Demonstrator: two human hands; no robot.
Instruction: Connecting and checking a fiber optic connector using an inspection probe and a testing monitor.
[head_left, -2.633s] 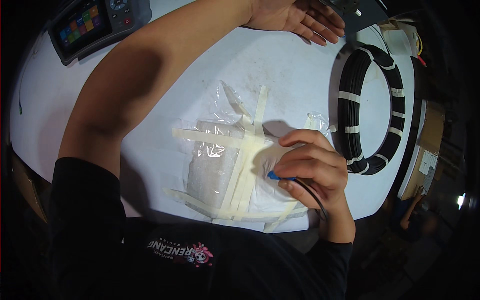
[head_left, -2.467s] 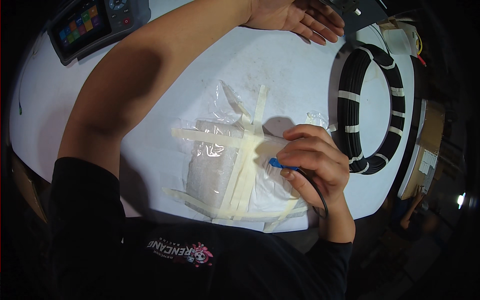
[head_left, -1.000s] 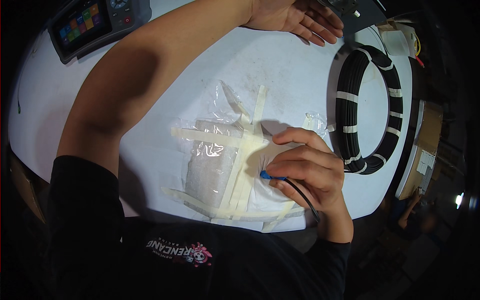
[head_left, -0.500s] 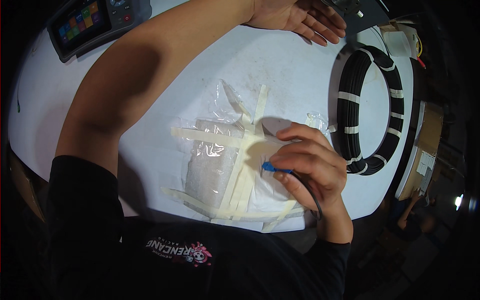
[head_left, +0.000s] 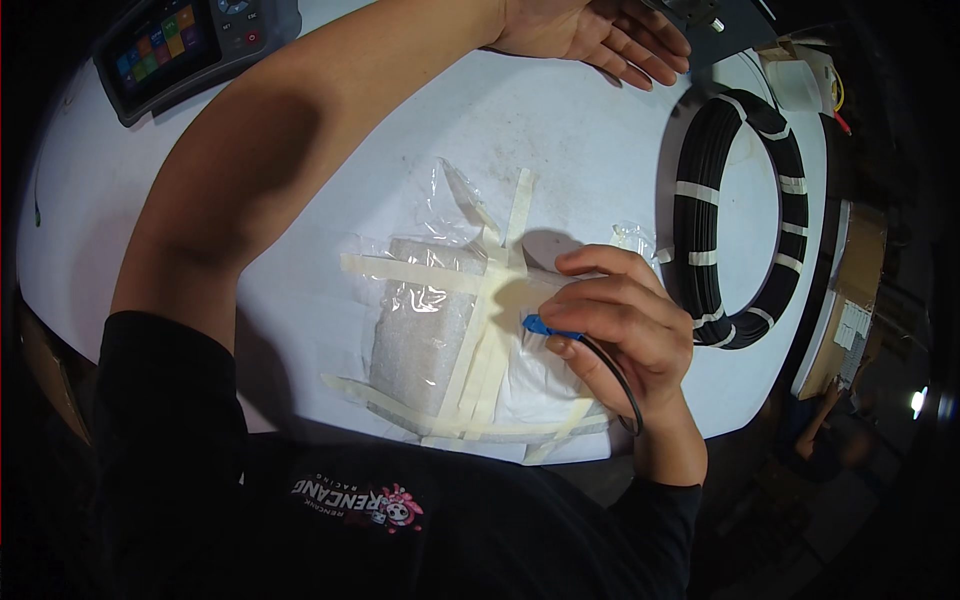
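Observation:
My right hand pinches a blue fibre-optic connector between thumb and fingers. A black cable runs back from it under my palm. Beneath this hand lies a flat pad of clear plastic and pale foam, fixed down with cream masking tape. My left arm stretches across to the far side, where the left hand is open with its fingers extended. Those fingers are beside a dark device with a metal part, which the frame's upper edge cuts off. The left thumb is out of sight.
A taped coil of black cable lies on the white table at the right. A handheld tester with a lit colour screen sits far left. Beyond the right edge are a white tub, a cardboard box and another person.
The blue connector's tip has lifted slightly as my right fingers shifted a little. My left hand stays practically where it was.

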